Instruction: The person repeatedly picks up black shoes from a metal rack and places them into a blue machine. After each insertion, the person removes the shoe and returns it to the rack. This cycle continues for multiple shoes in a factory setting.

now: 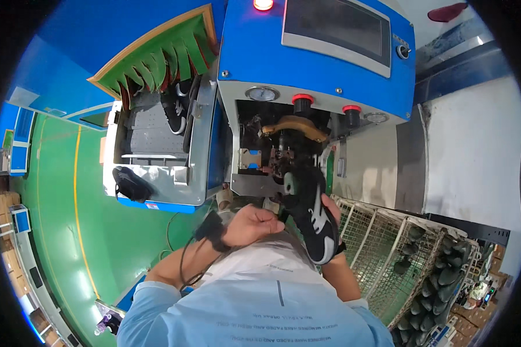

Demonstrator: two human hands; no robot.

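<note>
Just below the blue machine's (249, 49) open front, the right hand (332, 209) is clamped on a black shoe (305, 208), thumb or finger along its side. Beside it, the left hand (250, 226) has its fingers curled together; whether they pinch anything cannot be told. The shoe hides most of the right hand, and the machine's inside is dark. White markings and a pale sole edge show on the shoe.

Right hand (331, 209) partly hidden behind black shoe (314, 215).
</note>
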